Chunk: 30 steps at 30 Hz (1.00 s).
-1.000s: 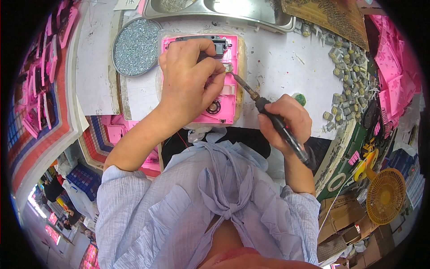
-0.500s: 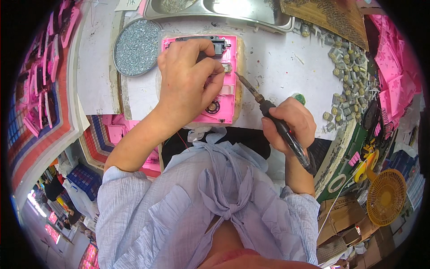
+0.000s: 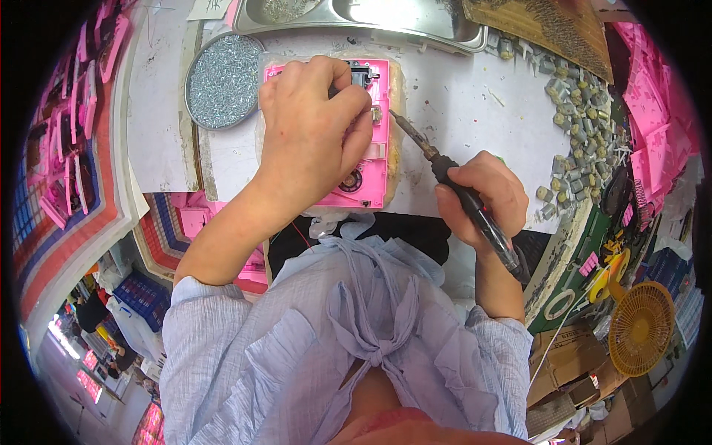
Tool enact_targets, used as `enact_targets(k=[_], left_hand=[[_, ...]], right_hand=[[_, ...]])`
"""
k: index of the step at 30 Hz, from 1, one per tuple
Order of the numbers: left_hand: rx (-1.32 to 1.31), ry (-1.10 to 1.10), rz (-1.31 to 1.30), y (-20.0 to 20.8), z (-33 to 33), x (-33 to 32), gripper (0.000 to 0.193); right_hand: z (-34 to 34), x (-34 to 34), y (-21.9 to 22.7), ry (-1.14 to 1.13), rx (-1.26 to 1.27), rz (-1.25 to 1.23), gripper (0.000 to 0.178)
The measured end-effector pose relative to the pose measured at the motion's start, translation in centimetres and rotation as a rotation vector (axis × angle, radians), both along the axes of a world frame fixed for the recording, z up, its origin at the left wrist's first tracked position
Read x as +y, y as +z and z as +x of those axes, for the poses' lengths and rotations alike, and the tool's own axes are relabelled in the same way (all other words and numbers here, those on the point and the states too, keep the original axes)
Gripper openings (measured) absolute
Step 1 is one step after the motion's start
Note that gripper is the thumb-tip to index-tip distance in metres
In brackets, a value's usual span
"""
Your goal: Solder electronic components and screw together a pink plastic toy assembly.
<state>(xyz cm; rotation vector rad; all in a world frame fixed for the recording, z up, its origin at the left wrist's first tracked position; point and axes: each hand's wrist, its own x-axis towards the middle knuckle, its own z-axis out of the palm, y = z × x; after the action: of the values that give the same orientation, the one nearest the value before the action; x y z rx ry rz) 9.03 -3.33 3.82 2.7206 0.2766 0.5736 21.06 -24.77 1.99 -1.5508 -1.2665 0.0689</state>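
On the worktable in front of me lies a pink plastic casing (image 3: 378,175) with a black compartment along its far edge and a round black part (image 3: 351,179) near its close edge. My left hand (image 3: 304,122) rests over the casing, thumb and fingers pinched together; whatever they hold is hidden. Just right of those fingertips, a small metal part (image 3: 376,115) sits at the casing's right side. My right hand (image 3: 489,200) is wrapped round the black handle of a soldering iron (image 3: 471,200). The iron's tip points at the casing's right edge, close to the metal part.
A round tray of small screws (image 3: 222,81) stands left of the casing. Beyond it is a metal compartment tray (image 3: 371,33). Many small grey motors (image 3: 575,126) lie at the right, beside pink parts (image 3: 645,111). A yellow fan (image 3: 639,330) stands lower right.
My left fingertips have shifted slightly left and up, off the small metal part. The soldering iron's tip has moved a little farther from me.
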Motion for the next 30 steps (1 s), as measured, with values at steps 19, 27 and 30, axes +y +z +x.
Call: enact_targets(k=[19, 27, 30], left_hand=[[0.034, -0.007, 0.024, -0.1, -0.2, 0.2, 0.014], [0.021, 0.005, 0.032, 0.0, -0.1, 0.0, 0.012], [0.009, 0.016, 0.029, 0.0, 0.1, -0.2, 0.01]], right_hand=[[-0.5, 1.7, -1.2, 0.012, -0.053, 0.048, 0.033], [-0.3, 0.6, -1.0, 0.029, -0.041, 0.031, 0.031], [-0.3, 0.4, -0.7, 0.006, -0.032, 0.041, 0.03]])
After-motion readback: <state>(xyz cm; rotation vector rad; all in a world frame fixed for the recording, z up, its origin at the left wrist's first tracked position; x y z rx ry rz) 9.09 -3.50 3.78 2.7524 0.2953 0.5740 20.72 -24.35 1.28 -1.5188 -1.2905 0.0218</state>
